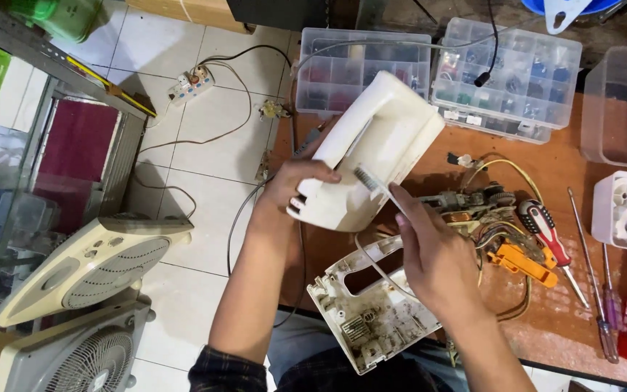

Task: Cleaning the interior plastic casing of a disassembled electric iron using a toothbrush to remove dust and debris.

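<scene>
White housing half (371,152) slants lengthwise toward upper right.

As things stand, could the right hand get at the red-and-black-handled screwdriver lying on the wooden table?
Probably yes, but not at once. The red-and-black-handled screwdriver lies uncovered just beside the right hand, with only loose wires near it. That hand is holding a small brush against the white plastic appliance housing, so it would need freeing first.
</scene>
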